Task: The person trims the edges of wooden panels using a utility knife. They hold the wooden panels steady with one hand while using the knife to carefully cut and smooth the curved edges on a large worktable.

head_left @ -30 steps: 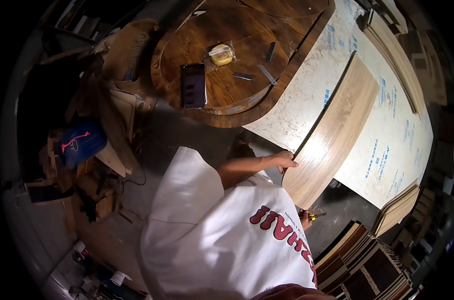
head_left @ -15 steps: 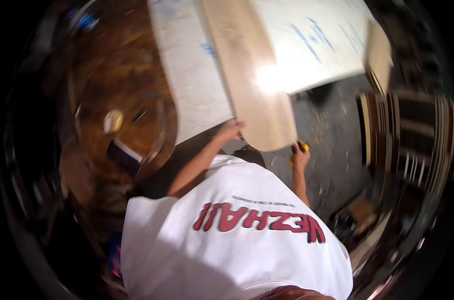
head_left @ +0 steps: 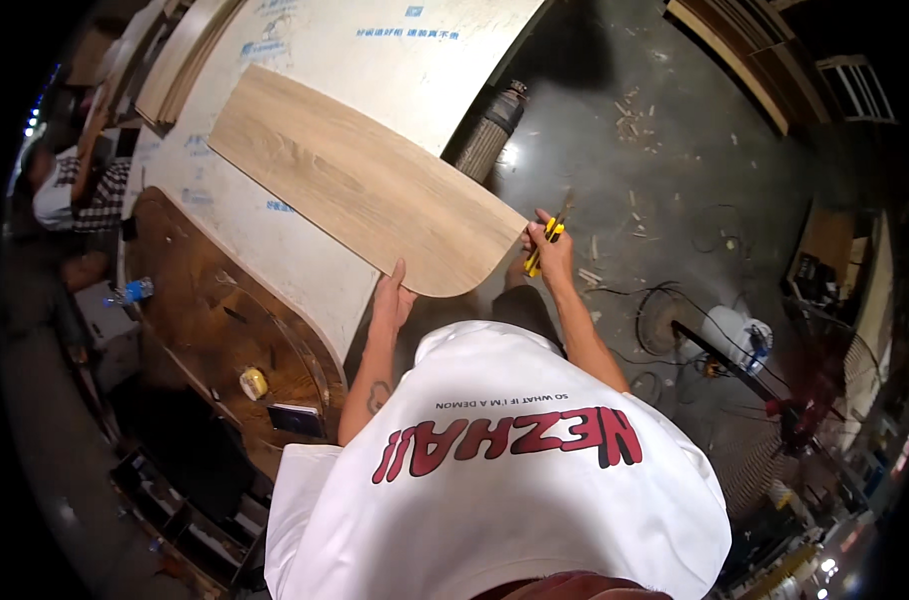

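A long light wood-grain board (head_left: 345, 175) with a rounded near end lies slantwise over a large white sheet-covered worktop, its near end jutting past the edge. My left hand (head_left: 393, 298) is closed on the board's near left edge, thumb along the rim and fingers partly hidden beneath. At the right corner of the rounded end, my right hand (head_left: 555, 252) touches the board with its fingertips. That same hand grips a yellow-and-black hand tool (head_left: 547, 245) with a thin tip pointing up and away; its exact kind is unclear.
The white worktop (head_left: 375, 60) carries blue print. Left of it stands a brown wooden table (head_left: 190, 310) with a yellow tape roll (head_left: 254, 382) and a dark flat box (head_left: 297, 420). A ribbed dark cylinder (head_left: 490, 135), fan (head_left: 665, 318) and white bucket (head_left: 737, 335) are on the right. Another person (head_left: 85, 190) is at far left.
The view has swung, so the board now slants to the upper left instead of running nearly straight away. Both hands stay at its near end, the right still with the tool.
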A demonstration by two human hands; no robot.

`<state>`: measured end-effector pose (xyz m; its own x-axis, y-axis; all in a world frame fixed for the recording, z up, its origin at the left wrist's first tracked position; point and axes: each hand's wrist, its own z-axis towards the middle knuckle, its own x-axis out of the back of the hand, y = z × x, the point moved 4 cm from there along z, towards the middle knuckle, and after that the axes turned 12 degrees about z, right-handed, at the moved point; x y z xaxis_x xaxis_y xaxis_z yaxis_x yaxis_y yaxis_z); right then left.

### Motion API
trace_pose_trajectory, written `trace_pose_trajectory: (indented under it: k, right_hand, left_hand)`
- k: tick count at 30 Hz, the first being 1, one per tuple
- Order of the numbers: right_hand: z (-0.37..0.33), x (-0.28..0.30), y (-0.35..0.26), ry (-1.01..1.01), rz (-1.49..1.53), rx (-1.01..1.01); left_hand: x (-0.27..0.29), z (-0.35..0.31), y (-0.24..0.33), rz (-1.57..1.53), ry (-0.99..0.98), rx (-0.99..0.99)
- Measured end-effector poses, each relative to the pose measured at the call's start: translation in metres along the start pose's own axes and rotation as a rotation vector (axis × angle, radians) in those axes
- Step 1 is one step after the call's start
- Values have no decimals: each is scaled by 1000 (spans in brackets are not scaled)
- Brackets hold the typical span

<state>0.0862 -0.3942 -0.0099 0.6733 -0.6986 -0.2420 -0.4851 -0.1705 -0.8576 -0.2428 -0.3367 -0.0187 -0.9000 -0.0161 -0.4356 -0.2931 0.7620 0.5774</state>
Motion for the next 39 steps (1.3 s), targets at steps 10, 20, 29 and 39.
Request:
trace_pose_trajectory:
  k: [10,20,29,39]
  right_hand:
    - [21,9,-12,-273,344,-331]
    - [50,23,-21,-242,467,-288]
    - [34,-24,16,117,791,-254]
    - [106,-28,-80,316,590,-46]
  left_hand:
    - [-171,-55,100,1018,555,-699]
    - [-368,13,182,1744,179,-1497]
    - [-395,248,186,2054,-466,-1200]
    - [-353,324,217,2086,72,-1066]
